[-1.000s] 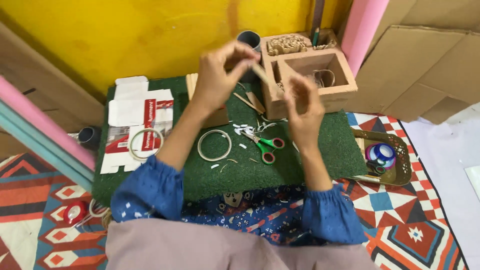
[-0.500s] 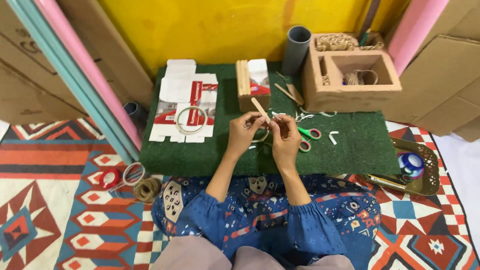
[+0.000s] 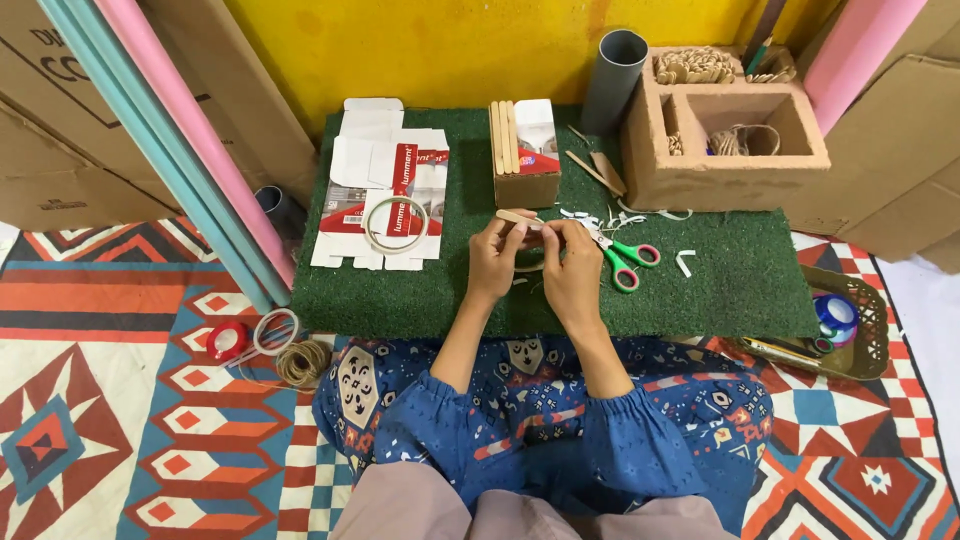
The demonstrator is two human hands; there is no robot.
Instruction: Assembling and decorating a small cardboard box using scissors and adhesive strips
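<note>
**Two hands on one flat stick**

The left hand (image 3: 494, 262) and the right hand (image 3: 573, 268) pinched a flat pale wooden craft stick (image 3: 520, 217) between fingertips, level above the green turf mat (image 3: 440, 290). Even pressure at both ends would have kept it steady (a judgement). Just right lay green-handled scissors (image 3: 622, 262); farther off, a small cardboard box topped with sticks (image 3: 524, 152); far left, a tape ring (image 3: 395, 223).

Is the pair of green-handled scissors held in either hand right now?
No: the green-handled scissors lie on the green turf mat beside the right hand, while both hands pinch a flat wooden stick.
</note>
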